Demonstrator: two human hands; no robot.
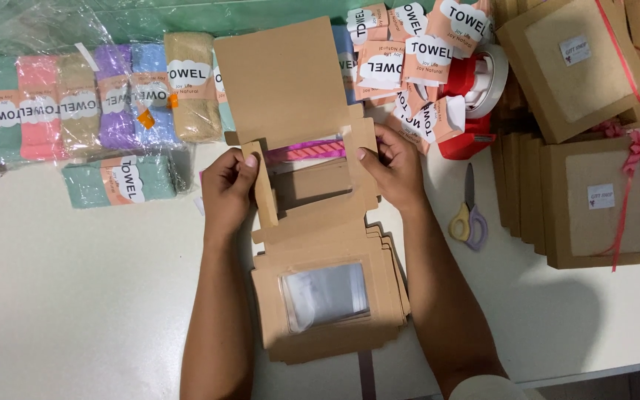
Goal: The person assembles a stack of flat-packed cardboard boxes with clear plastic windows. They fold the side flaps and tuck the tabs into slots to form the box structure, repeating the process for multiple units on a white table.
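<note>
My left hand (227,185) grips the left side flap of a flat brown cardboard box blank (283,89), thumb pressed on the folded strip. My right hand (392,167) holds the blank's right side flap, thumb on top. The blank's big panel stands up toward the far side. Under it lies a stack of several flat brown boxes with clear windows (327,296), right in front of me. A pink striped item (312,150) shows between the flaps, partly hidden.
Rolled towels in several colours with paper bands (98,104) lie at the far left, partly in clear plastic. Loose paper bands (409,59) and a red tape dispenser (475,96) sit far right. Scissors (470,215) lie beside finished ribboned boxes (601,200).
</note>
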